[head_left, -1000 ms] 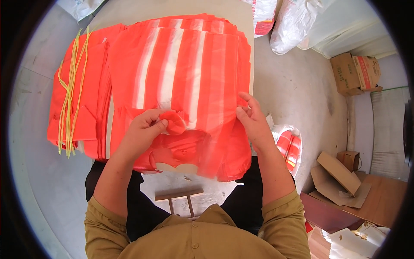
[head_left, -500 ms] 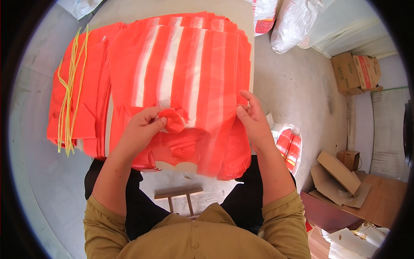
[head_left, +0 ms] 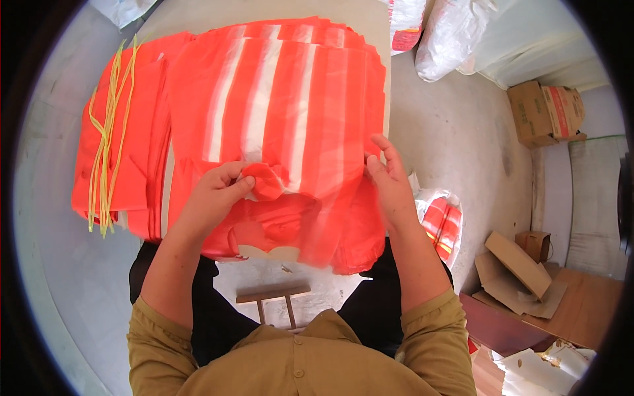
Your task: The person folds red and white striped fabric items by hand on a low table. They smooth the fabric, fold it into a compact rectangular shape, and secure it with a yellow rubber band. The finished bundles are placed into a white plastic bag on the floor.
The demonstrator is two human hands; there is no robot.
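A thick stack of red plastic bags with white stripes (head_left: 277, 99) lies in front of me. My left hand (head_left: 221, 191) pinches a bunched red fold of the top bag (head_left: 265, 181) between thumb and fingers. At the stack's right edge, my right hand (head_left: 391, 181) has its thumb and a fingertip together on the bag's edge, with the index finger raised. Below my hands the near ends of the bags hang loose and crumpled. On the left, yellow ties (head_left: 109, 142) lie across a folded pile of red bags (head_left: 142, 132).
The bags rest on a pale tabletop (head_left: 198, 16). Right of it stand white sacks (head_left: 449, 39) and a clear bag of red packets (head_left: 441, 224). Cardboard boxes (head_left: 538, 112) are farther right, with an opened carton (head_left: 522, 277) nearer. A wooden stool frame (head_left: 274, 294) shows between my legs.
My right hand has shifted slightly up and right along the stack's edge. The left hand keeps its pinch on the bunched fold, nearly in place.
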